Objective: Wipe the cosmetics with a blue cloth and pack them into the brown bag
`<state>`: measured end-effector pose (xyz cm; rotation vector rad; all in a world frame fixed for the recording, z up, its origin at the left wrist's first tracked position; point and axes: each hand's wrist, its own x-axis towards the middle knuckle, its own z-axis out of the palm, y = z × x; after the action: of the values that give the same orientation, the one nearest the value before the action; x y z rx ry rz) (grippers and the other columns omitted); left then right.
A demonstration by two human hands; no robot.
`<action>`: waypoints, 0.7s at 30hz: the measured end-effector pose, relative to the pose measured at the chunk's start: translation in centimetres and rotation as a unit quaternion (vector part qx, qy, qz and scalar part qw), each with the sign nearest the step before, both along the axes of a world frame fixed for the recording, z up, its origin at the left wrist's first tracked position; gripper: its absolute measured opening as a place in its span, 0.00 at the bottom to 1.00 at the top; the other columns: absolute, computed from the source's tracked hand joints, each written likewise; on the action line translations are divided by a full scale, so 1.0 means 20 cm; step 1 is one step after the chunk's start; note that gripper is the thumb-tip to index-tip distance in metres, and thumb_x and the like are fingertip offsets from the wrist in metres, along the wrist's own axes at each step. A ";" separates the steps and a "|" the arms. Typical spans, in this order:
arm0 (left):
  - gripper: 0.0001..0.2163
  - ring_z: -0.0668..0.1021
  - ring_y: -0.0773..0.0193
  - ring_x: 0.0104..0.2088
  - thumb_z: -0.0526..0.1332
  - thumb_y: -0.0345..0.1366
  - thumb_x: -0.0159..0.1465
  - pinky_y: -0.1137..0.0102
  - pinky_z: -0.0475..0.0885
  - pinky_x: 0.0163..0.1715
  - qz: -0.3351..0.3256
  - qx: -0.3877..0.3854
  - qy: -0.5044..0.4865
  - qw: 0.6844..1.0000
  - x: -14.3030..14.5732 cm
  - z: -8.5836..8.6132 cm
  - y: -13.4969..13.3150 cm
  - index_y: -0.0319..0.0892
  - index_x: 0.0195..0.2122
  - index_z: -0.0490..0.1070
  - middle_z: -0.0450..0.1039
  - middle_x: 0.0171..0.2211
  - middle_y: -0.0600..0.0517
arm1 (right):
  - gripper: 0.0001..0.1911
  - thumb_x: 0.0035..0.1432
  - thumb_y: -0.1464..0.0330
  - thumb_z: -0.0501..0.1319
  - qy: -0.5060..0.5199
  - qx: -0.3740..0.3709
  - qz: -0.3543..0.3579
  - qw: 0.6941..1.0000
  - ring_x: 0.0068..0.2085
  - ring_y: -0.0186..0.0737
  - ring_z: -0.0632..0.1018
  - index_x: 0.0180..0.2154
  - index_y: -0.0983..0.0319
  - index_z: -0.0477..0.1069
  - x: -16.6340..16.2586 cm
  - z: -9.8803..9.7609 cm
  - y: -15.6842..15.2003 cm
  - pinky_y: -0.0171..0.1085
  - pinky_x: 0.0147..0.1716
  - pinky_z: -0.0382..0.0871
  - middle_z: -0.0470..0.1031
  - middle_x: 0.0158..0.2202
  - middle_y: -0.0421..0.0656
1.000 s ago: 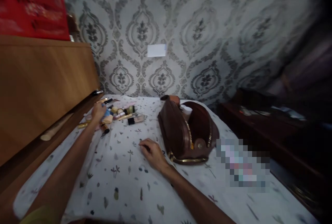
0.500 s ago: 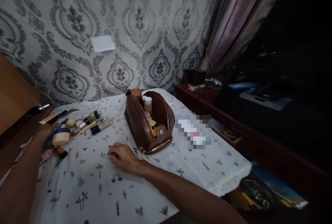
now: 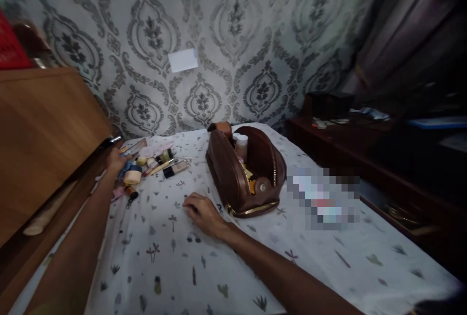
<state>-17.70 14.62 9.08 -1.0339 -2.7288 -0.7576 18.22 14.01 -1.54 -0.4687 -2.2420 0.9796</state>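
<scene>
My left hand (image 3: 117, 159) is at the left side of a cluster of cosmetics, its fingers bunched. Whatever they hold, if anything, is too small and partly hidden to name. By that hand lie a peach-coloured jar (image 3: 132, 175), a small black-capped bottle (image 3: 131, 191) and a clear flat bottle with a black cap (image 3: 176, 168). My right hand (image 3: 204, 215) rests on the patterned cloth with fingers loosely curled, and nothing shows in it. Just beyond it stands an open brown zip bag (image 3: 228, 174), with a white-capped bottle (image 3: 241, 146) and yellow items inside.
A white cloth (image 3: 175, 266) with small plant prints covers the table. A wooden cabinet (image 3: 47, 140) borders the left. On the right, a pixelated item lies on the cloth, beside a dark red desk (image 3: 306, 132). Patterned wallpaper with a white card (image 3: 183, 60) is behind.
The view has turned left, so everything sits further right and more of the cabinet shows. My left hand stays by the cosmetics; my right hand keeps its place near the bag.
</scene>
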 end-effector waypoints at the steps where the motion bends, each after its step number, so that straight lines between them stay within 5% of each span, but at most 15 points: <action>1: 0.15 0.80 0.47 0.44 0.65 0.36 0.56 0.60 0.75 0.41 0.014 -0.003 0.005 1.000 -0.01 0.00 -0.01 0.38 0.43 0.69 0.78 0.40 0.42 | 0.10 0.57 0.80 0.58 0.002 0.003 0.001 1.000 0.40 0.39 0.77 0.37 0.63 0.75 0.00 0.00 0.00 0.36 0.42 0.69 0.76 0.37 0.44; 6: 0.17 0.78 0.50 0.48 0.63 0.38 0.62 0.64 0.72 0.44 -0.008 -0.023 0.082 0.996 0.08 0.03 -0.07 0.41 0.51 0.67 0.76 0.48 0.42 | 0.11 0.58 0.80 0.58 0.004 0.016 0.001 1.000 0.39 0.39 0.77 0.37 0.63 0.76 0.00 0.01 -0.01 0.36 0.41 0.69 0.76 0.36 0.44; 13: 0.12 0.75 0.49 0.50 0.56 0.36 0.67 0.63 0.72 0.42 -0.116 -0.105 0.222 0.962 0.39 0.02 -0.18 0.43 0.52 0.66 0.69 0.51 0.42 | 0.12 0.57 0.80 0.58 0.000 0.009 -0.001 1.000 0.38 0.38 0.76 0.38 0.63 0.76 -0.01 -0.01 0.00 0.36 0.41 0.70 0.77 0.38 0.44; 21: 0.10 0.76 0.51 0.47 0.57 0.39 0.68 0.66 0.72 0.36 -0.268 -0.164 0.214 0.925 0.87 -0.16 -0.39 0.46 0.50 0.69 0.69 0.49 0.44 | 0.22 0.63 0.69 0.57 0.025 -0.035 -0.059 0.997 0.43 0.41 0.77 0.58 0.63 0.65 -0.01 -0.03 0.00 0.40 0.43 0.74 0.73 0.50 0.51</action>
<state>-0.23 6.87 5.96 -1.8109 -2.2433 -0.0817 18.08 14.11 -2.24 -0.5934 -2.1150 1.0012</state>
